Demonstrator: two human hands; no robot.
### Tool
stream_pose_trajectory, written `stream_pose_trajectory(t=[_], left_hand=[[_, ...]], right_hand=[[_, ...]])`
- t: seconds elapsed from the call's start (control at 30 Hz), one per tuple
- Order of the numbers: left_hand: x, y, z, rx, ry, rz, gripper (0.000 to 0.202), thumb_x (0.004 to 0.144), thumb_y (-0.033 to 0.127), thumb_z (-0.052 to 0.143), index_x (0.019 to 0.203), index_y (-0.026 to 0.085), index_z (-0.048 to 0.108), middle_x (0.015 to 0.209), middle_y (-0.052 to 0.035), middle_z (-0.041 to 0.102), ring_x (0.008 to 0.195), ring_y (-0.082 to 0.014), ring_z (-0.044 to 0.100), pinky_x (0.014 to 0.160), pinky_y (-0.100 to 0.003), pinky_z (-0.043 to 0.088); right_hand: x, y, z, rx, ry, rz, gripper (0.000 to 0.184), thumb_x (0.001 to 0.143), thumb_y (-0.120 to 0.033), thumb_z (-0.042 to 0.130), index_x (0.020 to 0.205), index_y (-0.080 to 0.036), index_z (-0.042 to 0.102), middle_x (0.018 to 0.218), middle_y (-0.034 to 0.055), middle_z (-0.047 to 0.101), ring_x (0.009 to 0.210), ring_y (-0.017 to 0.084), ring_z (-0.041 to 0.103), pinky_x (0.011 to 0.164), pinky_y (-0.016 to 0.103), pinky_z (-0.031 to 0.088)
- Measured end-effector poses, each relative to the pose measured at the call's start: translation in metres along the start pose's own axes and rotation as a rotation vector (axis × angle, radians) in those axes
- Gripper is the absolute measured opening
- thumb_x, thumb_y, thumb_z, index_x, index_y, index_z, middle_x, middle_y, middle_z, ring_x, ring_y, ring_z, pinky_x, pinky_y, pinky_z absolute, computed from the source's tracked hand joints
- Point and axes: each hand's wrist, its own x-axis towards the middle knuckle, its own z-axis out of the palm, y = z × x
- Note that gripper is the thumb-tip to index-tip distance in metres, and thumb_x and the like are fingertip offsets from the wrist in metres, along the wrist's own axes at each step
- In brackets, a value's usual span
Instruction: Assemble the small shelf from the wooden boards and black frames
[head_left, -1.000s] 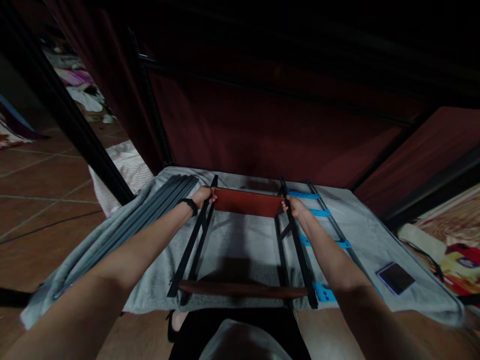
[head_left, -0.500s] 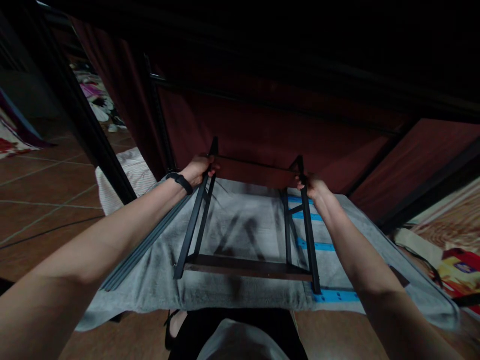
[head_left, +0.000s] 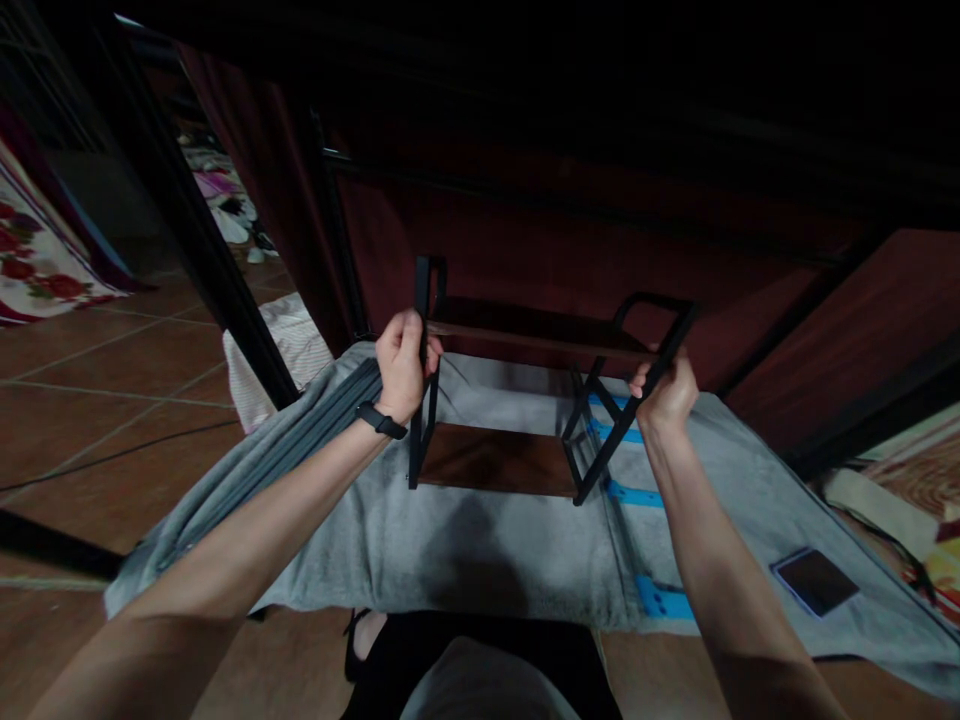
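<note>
Between my hands stands a two-tier shelf rack [head_left: 495, 462] with a black metal frame and brown wooden boards. Its upper board [head_left: 540, 325] is level with my fingers, while the lower end is over the grey cloth. My left hand [head_left: 403, 362], with a black band at the wrist, is closed around the left frame upright just below the upper board. On the other side, my right hand [head_left: 667, 390] grips the slanting right upright at about the same height. Parts of the frame behind my fingers are hidden.
A grey cloth [head_left: 375, 560] covers the surface under the rack. Several blue strips [head_left: 637, 495] lie at the right, and a phone [head_left: 816, 580] rests near the right edge. Dark red curtains [head_left: 510, 230] hang behind; a black post [head_left: 210, 230] stands at left.
The rack has turned upright: its lower board has swung away from me and its upper board now shows its top face. My view has shifted, bringing the phone into sight.
</note>
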Motion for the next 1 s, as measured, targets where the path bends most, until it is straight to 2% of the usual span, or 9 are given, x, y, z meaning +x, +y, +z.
stream_pose_trajectory(t=[0.13,0.33,0.53,0.67,0.77,1.0], left_hand=[[-0.026,-0.002,-0.008,0.059,0.053,-0.035,0.038,0.091,0.06,0.052,0.09,0.022,0.059,0.057,0.0031,0.057,0.039,-0.0077,0.043,0.039,-0.022,0.029],[-0.05,0.001,-0.017,0.119,0.089,-0.035,0.04,0.092,0.06,0.049,0.093,0.022,0.062,0.059,0.0024,0.057,0.04,-0.0081,0.043,0.039,-0.022,0.03],[-0.083,0.006,-0.03,0.092,0.108,-0.031,0.039,0.095,0.057,0.045,0.103,0.024,0.063,0.062,0.0011,0.061,0.042,-0.0102,0.048,0.039,-0.024,0.033],[-0.105,0.01,-0.041,0.144,0.126,-0.009,0.037,0.095,0.056,0.042,0.105,0.027,0.064,0.057,0.0024,0.056,0.044,-0.0129,0.049,0.044,-0.027,0.038],[-0.108,0.013,-0.046,0.17,0.12,-0.005,0.036,0.095,0.054,0.043,0.107,0.028,0.065,0.057,0.0021,0.055,0.049,-0.0148,0.052,0.049,-0.028,0.043],[-0.095,0.006,-0.043,0.008,0.066,0.055,0.04,0.095,0.051,0.047,0.111,0.017,0.063,0.064,-0.001,0.063,0.044,-0.0115,0.049,0.04,-0.024,0.036]], right_hand=[[-0.02,0.005,-0.007,-0.022,0.048,-0.024,0.04,0.085,-0.056,0.054,0.086,-0.017,0.062,0.054,-0.0042,0.051,0.036,0.007,0.042,0.031,0.017,0.029],[-0.042,0.005,-0.017,-0.056,0.102,-0.042,0.032,0.084,-0.049,0.052,0.084,-0.018,0.062,0.055,-0.0038,0.052,0.037,0.008,0.044,0.031,0.018,0.03],[-0.075,0.002,-0.031,-0.008,0.123,-0.093,0.021,0.082,-0.042,0.056,0.086,-0.022,0.059,0.068,-0.0039,0.057,0.04,0.008,0.048,0.034,0.02,0.034],[-0.097,-0.001,-0.041,0.007,0.103,-0.113,0.019,0.082,-0.04,0.055,0.085,-0.023,0.061,0.074,-0.0022,0.06,0.043,0.01,0.051,0.037,0.023,0.038],[-0.101,-0.001,-0.043,-0.003,0.097,-0.099,0.021,0.083,-0.042,0.056,0.086,-0.023,0.063,0.08,-0.0009,0.063,0.045,0.01,0.053,0.04,0.025,0.041],[-0.093,0.002,-0.037,0.066,0.089,-0.062,0.02,0.082,-0.039,0.058,0.085,-0.02,0.063,0.08,-0.0019,0.062,0.047,0.011,0.053,0.043,0.027,0.041]])
